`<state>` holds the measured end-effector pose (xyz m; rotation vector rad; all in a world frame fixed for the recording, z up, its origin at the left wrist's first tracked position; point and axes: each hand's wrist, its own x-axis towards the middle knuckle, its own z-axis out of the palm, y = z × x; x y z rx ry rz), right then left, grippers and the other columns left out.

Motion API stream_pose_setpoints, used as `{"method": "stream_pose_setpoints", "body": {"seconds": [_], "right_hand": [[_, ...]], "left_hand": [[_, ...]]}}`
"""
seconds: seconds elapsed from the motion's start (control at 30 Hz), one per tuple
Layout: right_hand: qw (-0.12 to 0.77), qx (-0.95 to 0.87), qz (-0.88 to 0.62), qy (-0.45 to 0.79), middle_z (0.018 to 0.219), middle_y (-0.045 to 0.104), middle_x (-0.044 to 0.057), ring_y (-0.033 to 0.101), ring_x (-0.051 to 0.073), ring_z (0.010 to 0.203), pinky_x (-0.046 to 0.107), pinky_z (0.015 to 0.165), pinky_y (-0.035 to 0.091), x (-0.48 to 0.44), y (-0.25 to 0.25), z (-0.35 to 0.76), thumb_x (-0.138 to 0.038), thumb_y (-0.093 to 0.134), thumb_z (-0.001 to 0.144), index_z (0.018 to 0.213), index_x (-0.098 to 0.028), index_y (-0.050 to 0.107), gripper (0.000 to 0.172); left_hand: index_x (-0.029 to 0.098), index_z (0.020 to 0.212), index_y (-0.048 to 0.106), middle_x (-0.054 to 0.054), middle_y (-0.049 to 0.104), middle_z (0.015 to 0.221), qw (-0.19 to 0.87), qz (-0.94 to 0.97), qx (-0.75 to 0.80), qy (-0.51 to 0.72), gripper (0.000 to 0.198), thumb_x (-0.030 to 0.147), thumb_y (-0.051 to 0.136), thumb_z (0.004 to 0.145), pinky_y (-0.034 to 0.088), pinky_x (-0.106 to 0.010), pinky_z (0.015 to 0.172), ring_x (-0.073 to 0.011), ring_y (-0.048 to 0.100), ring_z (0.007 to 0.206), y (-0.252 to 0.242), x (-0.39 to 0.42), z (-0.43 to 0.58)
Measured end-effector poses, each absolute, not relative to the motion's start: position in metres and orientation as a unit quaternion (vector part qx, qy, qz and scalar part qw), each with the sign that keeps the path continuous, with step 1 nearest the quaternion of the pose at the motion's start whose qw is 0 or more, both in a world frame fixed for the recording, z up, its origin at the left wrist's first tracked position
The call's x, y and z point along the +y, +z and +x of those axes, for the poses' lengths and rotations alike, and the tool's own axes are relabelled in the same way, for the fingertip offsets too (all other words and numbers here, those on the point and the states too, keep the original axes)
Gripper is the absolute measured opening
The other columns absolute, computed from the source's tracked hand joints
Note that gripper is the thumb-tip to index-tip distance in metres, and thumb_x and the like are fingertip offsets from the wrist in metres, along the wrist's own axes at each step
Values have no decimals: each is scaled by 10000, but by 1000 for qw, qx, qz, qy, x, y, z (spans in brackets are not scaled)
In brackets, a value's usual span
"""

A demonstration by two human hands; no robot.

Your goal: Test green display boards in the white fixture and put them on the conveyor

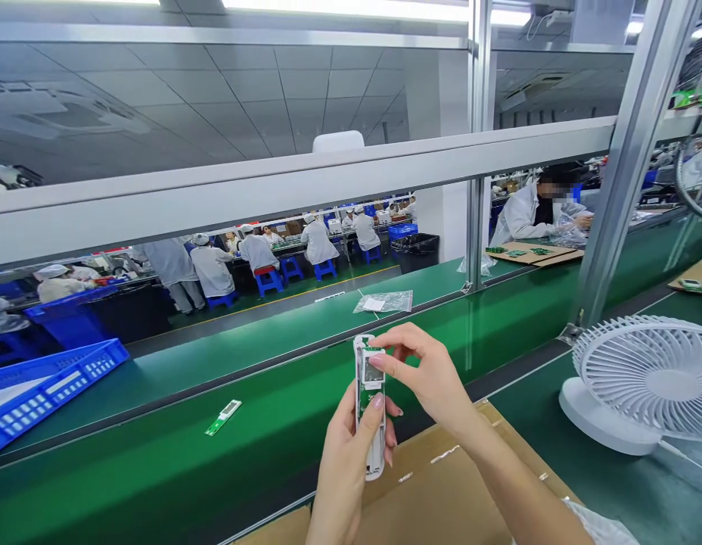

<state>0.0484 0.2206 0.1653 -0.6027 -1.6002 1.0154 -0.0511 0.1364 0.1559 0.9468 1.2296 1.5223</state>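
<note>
While the left hand (348, 446) clamps its grip around the white plastic housing (376, 463), the right hand (420, 372) pinches, just above that grip, the display-bearing circuit board (365, 397) lying in it; light edge pressure, off the screen (374, 375), should serve best.

1. One left hand (348, 437) and one right hand (424, 372), two in all, were shown.
2. One white casing (375, 463) was counted.
3. One fitted board (371, 376) appeared in the casing, and one loose board (222, 418) appeared on the green belt (129, 462).
4. One blue tray (56, 387) was present at the near left.
5. One white fan (673, 384) was included.
</note>
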Motion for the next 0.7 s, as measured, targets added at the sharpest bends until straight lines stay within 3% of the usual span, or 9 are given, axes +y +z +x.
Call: {"method": "stream_pose_setpoints", "body": {"seconds": [0.1, 0.2, 0.27, 0.4, 0.7], "right_hand": [[546, -706, -254, 372, 1000, 546, 34, 527, 168, 902, 309, 794, 465, 221, 166, 50, -345, 661, 772, 927, -269, 697, 177], [514, -741, -241, 359, 1193, 496, 24, 466, 211, 1124, 378, 970, 408, 221, 166, 53, -336, 665, 768, 1027, -315, 666, 260], [489, -755, -228, 373, 1300, 436, 7, 426, 221, 1193, 399, 1011, 386, 221, 165, 55, -340, 667, 765, 1099, -346, 630, 335], [469, -767, -206, 386, 1363, 393, -18, 378, 220, 1256, 401, 1037, 368, 219, 166, 55, -342, 662, 774, 1194, -394, 559, 436], [477, -764, -188, 391, 1344, 427, -11, 399, 210, 1249, 378, 1053, 361, 211, 171, 53, -313, 645, 790, 1227, -385, 538, 456]], "left_hand": [[170, 995, 573, -10, 564, 699, 456, 378, 496, 636, 335, 427, 609, 782, 369, -184, 403, -80, 427, 467, 156, 137, -48], [181, 952, 574, -3, 565, 692, 445, 375, 488, 650, 298, 429, 600, 790, 364, -179, 396, -77, 426, 459, 154, 137, -46], [187, 924, 572, 1, 562, 683, 442, 371, 487, 656, 285, 434, 604, 786, 360, -178, 390, -75, 428, 451, 154, 137, -46], [199, 953, 544, 21, 530, 646, 448, 361, 484, 659, 304, 437, 617, 778, 354, -175, 382, -72, 417, 431, 154, 136, -47], [202, 887, 519, 44, 462, 585, 457, 350, 450, 682, 241, 414, 595, 803, 337, -159, 378, -58, 363, 425, 153, 134, -42]]}}
